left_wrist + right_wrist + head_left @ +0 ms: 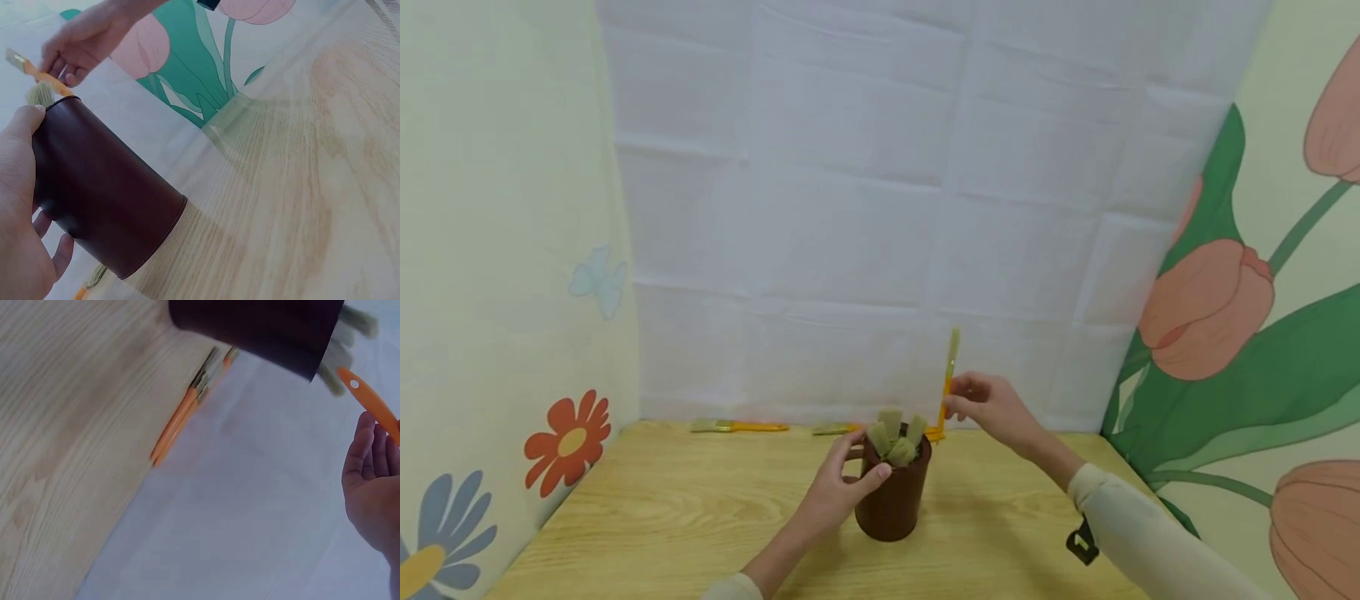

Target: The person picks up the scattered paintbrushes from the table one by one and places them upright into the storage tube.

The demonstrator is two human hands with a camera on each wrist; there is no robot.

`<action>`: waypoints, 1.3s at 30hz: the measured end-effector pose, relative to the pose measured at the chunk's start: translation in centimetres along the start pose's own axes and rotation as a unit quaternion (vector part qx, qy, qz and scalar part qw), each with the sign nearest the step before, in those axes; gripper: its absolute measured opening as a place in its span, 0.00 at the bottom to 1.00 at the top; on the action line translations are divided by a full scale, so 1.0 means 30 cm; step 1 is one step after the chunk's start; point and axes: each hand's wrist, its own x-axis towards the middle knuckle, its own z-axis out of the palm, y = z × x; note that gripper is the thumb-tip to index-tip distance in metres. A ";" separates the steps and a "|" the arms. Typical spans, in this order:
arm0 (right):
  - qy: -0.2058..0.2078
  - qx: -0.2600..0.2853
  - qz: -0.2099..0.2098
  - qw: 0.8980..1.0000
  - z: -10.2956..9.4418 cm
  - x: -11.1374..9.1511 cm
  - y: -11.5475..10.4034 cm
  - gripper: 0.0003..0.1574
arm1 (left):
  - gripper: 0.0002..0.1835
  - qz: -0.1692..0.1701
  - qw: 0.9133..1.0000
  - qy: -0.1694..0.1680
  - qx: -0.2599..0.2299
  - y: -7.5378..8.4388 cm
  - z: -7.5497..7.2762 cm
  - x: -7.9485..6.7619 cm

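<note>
A small light mark showed on the black device (pixel 1082 543) at the right wrist, beside the cream sleeve (pixel 1142 525), though it was too small to read. Of the two hands, the left hand (pixel 833 487) grasped the dark brown cup (pixel 891 504) from its left side, the thumb lying over the near rim and the fingers bent round the wall. The right hand (pixel 996 408) came in from the right, wrist raised above the table (pixel 1000 517), and pinched the orange handle of a paintbrush (pixel 947 392) between thumb and fingers. That paintbrush stood nearly upright, pale bristles uppermost, at the far right of the cup; in the right wrist view the holed end of its handle pointed toward the bristles there. The cup stood on the table near the middle of the scene, and inside it several brushes (pixel 901 452) were gathered, their pale bristle heads spreading above the rim. Along the far edge of the table, one orange-handled brush (pixel 752 427) lay at the left, and another brush (pixel 829 429) lay nearer the middle, partly hidden behind the left hand. A creased white cloth (pixel 850 225) hung behind, with painted tulips (pixel 1213 308) on the right wall.
</note>
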 end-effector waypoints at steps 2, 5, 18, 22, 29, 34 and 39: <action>-0.006 0.018 -0.006 1.000 0.014 0.001 -0.020 0.14 | 0.37 0.000 1.000 0.002 0.001 0.000 -0.001 0.003; -0.017 0.037 -0.014 0.999 0.040 -0.003 -0.039 0.13 | 0.37 -0.001 1.000 0.002 0.002 0.000 -0.002 0.008; -0.028 -0.041 -0.040 0.998 0.145 -0.070 -0.043 0.05 | 0.35 0.011 1.000 -0.003 0.002 -0.002 0.003 0.011; -0.021 -0.062 -0.056 0.996 0.164 -0.083 -0.001 0.05 | 0.35 0.007 1.000 -0.004 0.002 0.002 0.002 0.009; -0.011 -0.056 -0.039 0.998 0.187 -0.101 0.018 0.03 | 0.36 0.003 1.000 -0.006 0.001 -0.005 -0.002 0.006; 0.000 -0.050 -0.021 0.999 0.191 -0.117 -0.018 0.06 | 0.36 0.003 1.000 -0.004 0.000 -0.008 -0.002 0.004; 0.000 -0.024 -0.020 1.000 0.181 -0.137 -0.078 0.09 | 0.36 0.003 1.000 -0.004 -0.003 -0.010 0.000 0.005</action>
